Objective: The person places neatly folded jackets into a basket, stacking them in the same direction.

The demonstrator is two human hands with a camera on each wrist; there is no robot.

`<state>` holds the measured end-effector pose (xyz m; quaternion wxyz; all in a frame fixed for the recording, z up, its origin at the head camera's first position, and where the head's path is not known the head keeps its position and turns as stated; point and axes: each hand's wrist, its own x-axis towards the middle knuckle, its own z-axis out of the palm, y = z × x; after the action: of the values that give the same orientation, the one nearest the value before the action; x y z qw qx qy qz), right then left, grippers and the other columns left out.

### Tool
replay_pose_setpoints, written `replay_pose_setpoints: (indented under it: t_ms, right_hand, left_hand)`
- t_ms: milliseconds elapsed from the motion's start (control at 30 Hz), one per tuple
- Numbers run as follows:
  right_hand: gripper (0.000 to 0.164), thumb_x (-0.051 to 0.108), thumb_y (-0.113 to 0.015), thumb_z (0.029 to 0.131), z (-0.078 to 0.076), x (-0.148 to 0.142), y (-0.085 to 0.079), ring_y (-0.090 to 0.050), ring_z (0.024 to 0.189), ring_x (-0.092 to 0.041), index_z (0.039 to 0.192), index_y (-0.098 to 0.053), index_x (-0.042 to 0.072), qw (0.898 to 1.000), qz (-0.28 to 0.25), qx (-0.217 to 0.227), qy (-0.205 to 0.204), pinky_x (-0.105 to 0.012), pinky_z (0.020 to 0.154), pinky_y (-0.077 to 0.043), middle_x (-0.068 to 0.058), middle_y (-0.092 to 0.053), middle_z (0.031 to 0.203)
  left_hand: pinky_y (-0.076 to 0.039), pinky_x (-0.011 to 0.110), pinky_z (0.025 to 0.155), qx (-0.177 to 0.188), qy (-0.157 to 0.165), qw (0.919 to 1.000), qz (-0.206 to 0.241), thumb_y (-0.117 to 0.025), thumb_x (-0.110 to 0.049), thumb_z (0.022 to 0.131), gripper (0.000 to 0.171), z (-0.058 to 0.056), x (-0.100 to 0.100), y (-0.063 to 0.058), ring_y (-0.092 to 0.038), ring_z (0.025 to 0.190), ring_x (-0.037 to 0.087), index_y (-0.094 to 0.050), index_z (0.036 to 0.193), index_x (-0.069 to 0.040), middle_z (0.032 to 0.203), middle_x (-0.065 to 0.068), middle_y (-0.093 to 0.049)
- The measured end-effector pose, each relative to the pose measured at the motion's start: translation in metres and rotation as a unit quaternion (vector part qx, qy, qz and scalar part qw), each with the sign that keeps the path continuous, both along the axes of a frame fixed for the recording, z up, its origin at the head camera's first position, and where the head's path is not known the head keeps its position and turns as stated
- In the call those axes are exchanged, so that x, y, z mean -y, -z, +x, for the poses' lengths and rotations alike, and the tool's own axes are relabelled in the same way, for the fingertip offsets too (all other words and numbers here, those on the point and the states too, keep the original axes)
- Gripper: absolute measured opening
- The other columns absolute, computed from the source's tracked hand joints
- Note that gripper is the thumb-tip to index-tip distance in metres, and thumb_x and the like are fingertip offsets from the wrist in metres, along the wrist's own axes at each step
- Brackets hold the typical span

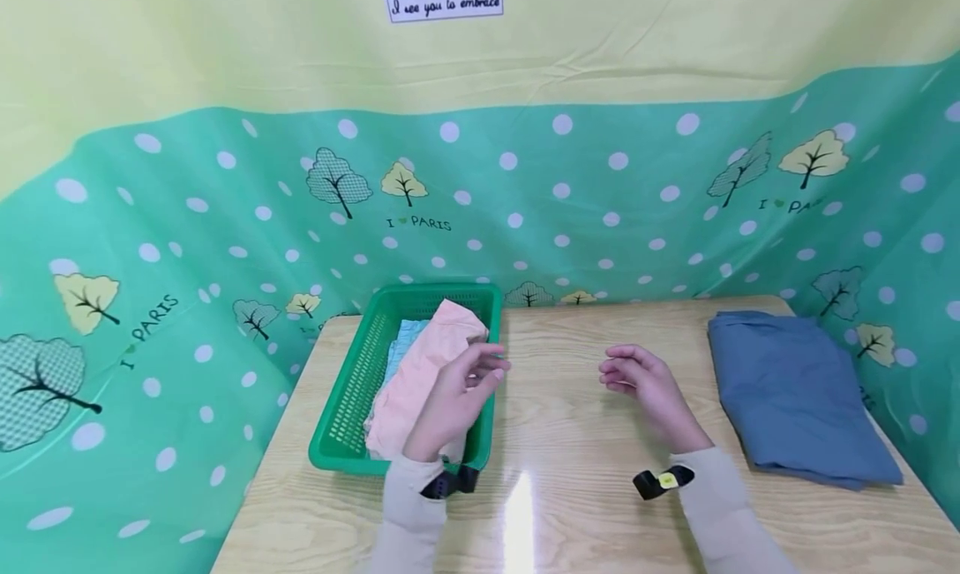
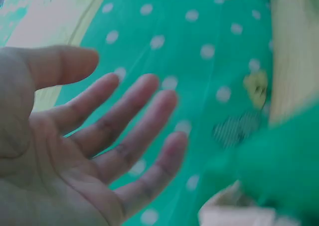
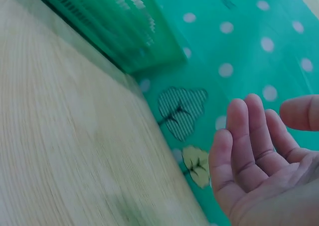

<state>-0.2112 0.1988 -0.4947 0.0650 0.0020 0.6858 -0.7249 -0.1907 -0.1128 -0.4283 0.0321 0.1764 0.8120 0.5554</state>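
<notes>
My left hand (image 1: 459, 397) hovers over the right side of a green plastic basket (image 1: 324, 441), its fingers loosely bent with nothing between them. Inside the basket lies a folded pink cloth (image 1: 420, 370), partly on top of a light blue cloth (image 1: 405, 338). The left wrist view shows the palm and spread fingers bare, with a blurred bit of pale cloth at the lower edge. My right hand (image 1: 651, 384) is raised above the middle of the wooden table, fingers relaxed and holding nothing. In the right wrist view its palm is bare too.
A folded dark blue cloth (image 1: 798, 399) lies at the table's right side. The wooden table (image 1: 570, 474) backs onto a green and yellow curtain (image 1: 570, 191) with dots and trees, which also hangs along both sides. A wristband (image 1: 663, 481) sits on the right wrist.
</notes>
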Motion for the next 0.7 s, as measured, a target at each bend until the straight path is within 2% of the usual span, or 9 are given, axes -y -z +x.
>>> replay_pose_setpoints:
  t_ms: [100,233,367,433,600,700]
  right_hand:
    - [0.020,0.023,-0.050,0.109,0.005,-0.013,0.000,-0.070,0.092,-0.008,0.122,-0.058,0.011,0.999,-0.025,0.006,0.027,-0.025,0.087,-0.059,0.008,-0.070,0.099]
    - [0.017,0.024,-0.051,0.109,0.012,-0.031,0.001,-0.070,0.092,-0.007,0.120,-0.059,0.014,0.996,-0.069,0.005,0.055,-0.024,0.086,-0.058,0.009,-0.070,0.097]
    - [0.016,0.022,-0.052,0.108,0.019,-0.050,0.005,-0.069,0.091,-0.008,0.119,-0.060,0.014,0.991,-0.114,-0.010,0.074,-0.023,0.085,-0.058,0.007,-0.071,0.098]
    - [0.015,0.020,-0.052,0.108,0.022,-0.060,0.006,-0.070,0.090,-0.009,0.117,-0.062,0.014,0.986,-0.139,-0.019,0.085,-0.022,0.084,-0.059,0.006,-0.072,0.097]
    - [0.015,0.016,-0.052,0.107,0.030,-0.083,0.007,-0.072,0.088,-0.011,0.113,-0.066,0.014,0.974,-0.186,-0.033,0.123,-0.022,0.081,-0.060,0.003,-0.074,0.096]
    - [0.015,0.015,-0.053,0.107,0.035,-0.097,0.006,-0.072,0.087,-0.011,0.112,-0.067,0.014,0.968,-0.195,-0.035,0.151,-0.022,0.080,-0.060,0.002,-0.074,0.096]
  left_hand:
    - [-0.053,0.032,0.092,-0.001,0.000,0.9993,0.037,-0.060,-0.020,0.104,0.025,0.006,-0.023,0.008,-0.066,0.109,0.019,-0.064,0.129,-0.021,0.117,0.002,-0.072]
    - [-0.055,0.026,0.087,0.004,0.007,0.9965,0.084,-0.061,-0.015,0.102,0.021,0.010,-0.052,0.023,-0.069,0.101,0.022,-0.067,0.122,-0.015,0.110,0.009,-0.073]
    - [-0.057,0.025,0.082,0.032,0.013,0.9895,0.140,-0.061,-0.010,0.102,0.017,0.010,-0.080,0.042,-0.070,0.095,0.034,-0.067,0.117,-0.005,0.105,0.021,-0.071]
    - [-0.059,0.029,0.082,0.056,0.009,0.9846,0.165,-0.062,-0.009,0.101,0.016,0.010,-0.092,0.051,-0.071,0.094,0.036,-0.067,0.115,-0.002,0.103,0.025,-0.070]
    - [-0.061,0.039,0.083,0.115,0.000,0.9737,0.197,-0.063,-0.003,0.097,0.016,0.010,-0.121,0.070,-0.073,0.085,0.022,-0.067,0.112,0.002,0.101,0.026,-0.072]
    - [-0.061,0.038,0.081,0.143,0.006,0.9680,0.206,-0.063,-0.001,0.095,0.019,0.012,-0.138,0.078,-0.072,0.082,0.016,-0.065,0.113,0.004,0.101,0.026,-0.072]
